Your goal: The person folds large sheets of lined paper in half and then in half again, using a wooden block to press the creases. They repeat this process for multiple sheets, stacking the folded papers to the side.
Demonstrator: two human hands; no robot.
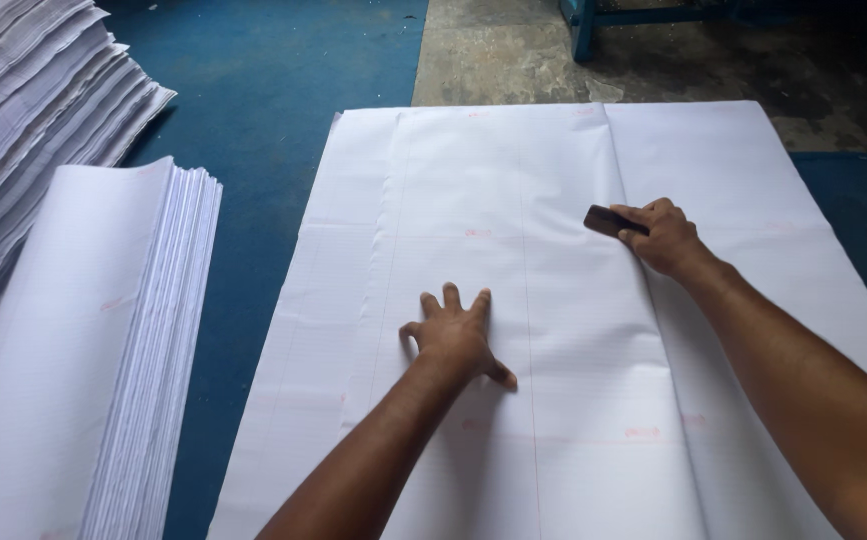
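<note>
Left hand (456,335) pressed flat, fingers spread, grip wide, on the large white ruled sheet (513,200) near its middle. Sheet lies on the blue floor mat (263,80), a fold crease running up it. Right hand (665,237) further up, grip closed around a small dark block (608,220), block touching the sheet at the crease. Left of the sheet: folded paper stack (83,350); beyond it, near the mat's far left corner, another fanned paper pile (33,90). Bare concrete floor (513,60) past the sheet's far edge.
</note>
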